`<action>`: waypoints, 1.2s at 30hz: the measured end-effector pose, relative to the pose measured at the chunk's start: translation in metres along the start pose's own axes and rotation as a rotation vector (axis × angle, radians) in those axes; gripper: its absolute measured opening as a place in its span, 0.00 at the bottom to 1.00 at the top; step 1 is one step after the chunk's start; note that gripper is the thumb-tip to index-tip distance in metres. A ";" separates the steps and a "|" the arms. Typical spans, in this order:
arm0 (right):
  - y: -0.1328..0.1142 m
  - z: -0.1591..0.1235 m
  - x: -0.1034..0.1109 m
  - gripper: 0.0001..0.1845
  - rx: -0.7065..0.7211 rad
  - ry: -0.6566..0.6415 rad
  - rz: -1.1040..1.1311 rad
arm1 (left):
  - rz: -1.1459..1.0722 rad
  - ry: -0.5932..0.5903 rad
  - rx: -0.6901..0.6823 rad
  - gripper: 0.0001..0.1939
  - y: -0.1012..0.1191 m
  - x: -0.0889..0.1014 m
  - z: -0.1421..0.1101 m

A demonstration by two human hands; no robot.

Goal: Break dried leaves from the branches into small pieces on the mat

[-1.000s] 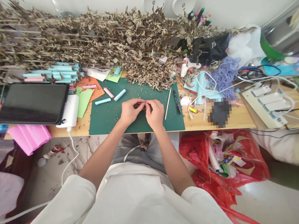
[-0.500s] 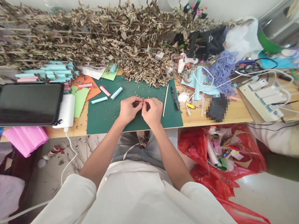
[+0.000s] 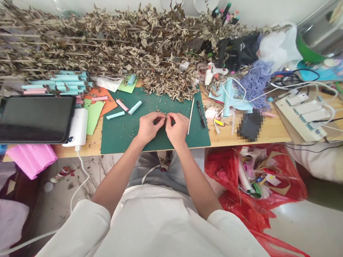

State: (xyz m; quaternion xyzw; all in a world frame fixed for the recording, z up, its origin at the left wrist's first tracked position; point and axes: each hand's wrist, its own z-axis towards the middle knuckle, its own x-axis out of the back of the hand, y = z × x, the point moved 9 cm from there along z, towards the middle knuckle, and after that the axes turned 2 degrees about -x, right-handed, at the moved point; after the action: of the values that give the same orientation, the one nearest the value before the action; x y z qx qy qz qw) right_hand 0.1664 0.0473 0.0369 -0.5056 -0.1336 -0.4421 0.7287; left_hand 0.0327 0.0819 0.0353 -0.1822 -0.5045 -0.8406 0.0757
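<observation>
Over the green cutting mat point(image 3: 121, 135), my left hand point(image 3: 149, 126) and my right hand point(image 3: 177, 128) meet at their fingertips. Both are closed in a pinch on a small brownish bit of dried leaf point(image 3: 166, 115), mostly covered by the fingers. Just beyond them lies a loose heap of dried leaves point(image 3: 173, 84), with crumbs scattered on the mat. Blue paper-wrapped rolls point(image 3: 135, 107) and a pink roll point(image 3: 122, 105) rest left of my hands. To the right of my right hand are a thin wooden stick point(image 3: 191, 116) and a black pen point(image 3: 201, 114).
Dried stalks point(image 3: 91, 39) fill the back of the table. A tablet point(image 3: 35, 118) and white power bank point(image 3: 79, 126) stand left, near stacked blue rolls point(image 3: 62, 84). Rightward are a glue gun point(image 3: 214, 72), purple yarn point(image 3: 254, 83) and a power strip point(image 3: 301, 117). A red bag point(image 3: 222, 164) hangs below.
My fingers shift slightly around the small bit while both hands stay together over the mat. The whole view moves a little; the items on the table stay in place.
</observation>
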 end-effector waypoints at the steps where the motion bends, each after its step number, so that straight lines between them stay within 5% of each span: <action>1: 0.000 0.000 0.000 0.09 0.016 0.000 0.011 | -0.006 0.011 0.012 0.05 -0.002 0.001 0.000; 12: -0.005 -0.001 -0.005 0.11 0.113 -0.036 0.106 | -0.079 0.054 0.080 0.08 -0.015 0.004 0.000; 36: -0.009 -0.001 -0.001 0.09 0.090 -0.033 0.056 | -0.055 0.001 0.053 0.08 -0.003 0.002 0.001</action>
State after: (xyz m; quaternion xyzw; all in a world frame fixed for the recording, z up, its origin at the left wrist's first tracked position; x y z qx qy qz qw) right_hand 0.1586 0.0465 0.0411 -0.4829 -0.1509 -0.4066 0.7607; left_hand 0.0301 0.0841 0.0344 -0.1658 -0.5313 -0.8288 0.0575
